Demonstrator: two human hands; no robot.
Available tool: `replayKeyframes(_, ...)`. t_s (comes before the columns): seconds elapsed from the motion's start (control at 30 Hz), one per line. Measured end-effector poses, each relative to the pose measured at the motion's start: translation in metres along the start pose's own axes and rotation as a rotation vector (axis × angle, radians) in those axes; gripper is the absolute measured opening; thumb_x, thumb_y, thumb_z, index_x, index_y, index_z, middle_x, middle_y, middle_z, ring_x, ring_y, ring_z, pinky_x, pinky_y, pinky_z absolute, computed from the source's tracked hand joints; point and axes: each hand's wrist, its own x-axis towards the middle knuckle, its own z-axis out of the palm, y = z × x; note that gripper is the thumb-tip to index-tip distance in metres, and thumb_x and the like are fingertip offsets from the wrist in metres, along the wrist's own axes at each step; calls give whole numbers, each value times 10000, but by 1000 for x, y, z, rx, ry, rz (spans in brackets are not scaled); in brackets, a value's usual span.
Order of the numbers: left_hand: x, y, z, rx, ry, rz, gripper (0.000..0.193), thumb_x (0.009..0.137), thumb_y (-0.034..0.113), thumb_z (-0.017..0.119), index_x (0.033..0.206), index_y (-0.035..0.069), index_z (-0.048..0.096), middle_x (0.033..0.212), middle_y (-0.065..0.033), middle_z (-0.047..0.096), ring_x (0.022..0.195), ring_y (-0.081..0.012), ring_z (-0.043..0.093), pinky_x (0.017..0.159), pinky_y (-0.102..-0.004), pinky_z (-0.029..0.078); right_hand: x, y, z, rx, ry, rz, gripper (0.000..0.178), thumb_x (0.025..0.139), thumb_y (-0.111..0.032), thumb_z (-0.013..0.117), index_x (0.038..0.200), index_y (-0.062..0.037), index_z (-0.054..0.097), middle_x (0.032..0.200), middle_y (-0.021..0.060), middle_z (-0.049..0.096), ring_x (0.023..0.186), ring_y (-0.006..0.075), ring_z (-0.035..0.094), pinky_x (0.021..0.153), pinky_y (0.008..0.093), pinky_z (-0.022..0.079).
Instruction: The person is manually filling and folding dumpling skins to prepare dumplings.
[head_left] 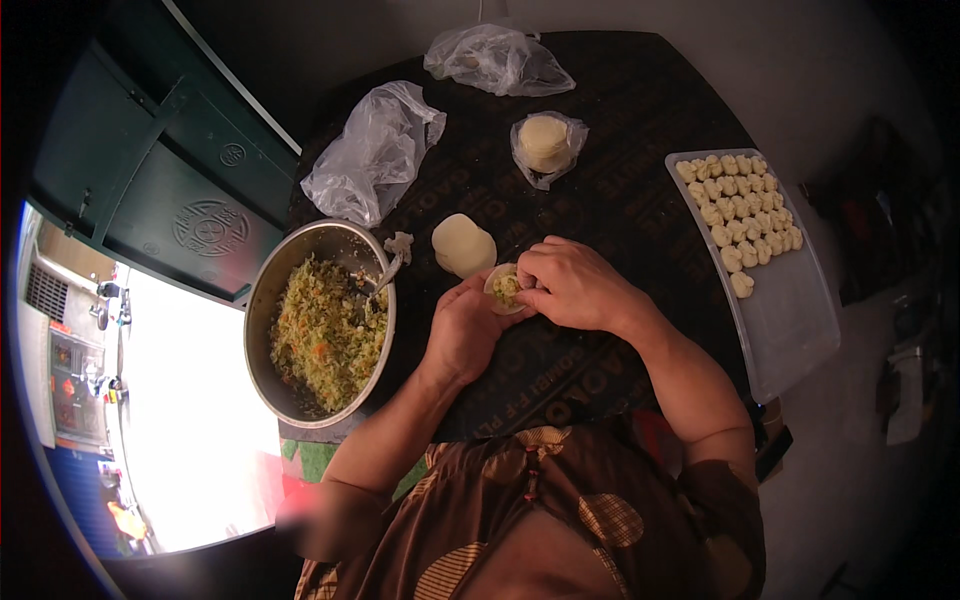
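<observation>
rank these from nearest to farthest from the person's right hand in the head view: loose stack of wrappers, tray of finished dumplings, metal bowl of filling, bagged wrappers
From the right hand:
1. Loose stack of wrappers, just to its left.
2. Bagged wrappers, farther up the table.
3. Tray of finished dumplings on the right and metal bowl of filling on the left: too close to call.

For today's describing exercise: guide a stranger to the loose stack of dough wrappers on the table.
Start at the big metal bowl of chopped filling on the dark table. Just right of its rim, above the hands, stands a pale round stack of wrappers. Unlike the other stack farther back, it sits bare, not in a plastic bag.
</observation>
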Motion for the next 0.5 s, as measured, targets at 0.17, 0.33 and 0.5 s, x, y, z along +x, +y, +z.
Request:
replayKeyframes(0.17, 0, 2, 2, -29, 23, -12, 370, 838, -27, 398, 1183, -97, 511, 1177, -173, 581, 1056, -246, 600, 930, -386, 501, 0, 1, 0, 15, -7, -6, 164, 756, -128, 680, 771, -17, 561, 795, 115, 610, 816, 307, 574, 739, 392, 458)
replayKeyframes(0.33, 1, -1, 0, 76, 40, -12, 359, 850, -38, 384, 1178, -97, 517, 1174, -174, 582, 1052, -253, 600, 942, -405, 498, 0, 3, 3, 23, 10, -28, 131, 783, -117, 646, 779, -16, 563, 799, 121, 610, 823, 316, 573, 745, 396, 460)
replayKeyframes(0.5, 2, -2, -2, 69, 24, -4, 340, 875, -4, 388, 1176, -98, 517, 1166, -178, 586, 1052, -263, 599, 940, -418, 498, 1, 7, 7, 32, 38, -2, 114, 787, -106, 641, 779, -20, 568, 788, 119, 610, 830, 313, 574, 736, 399, 464)
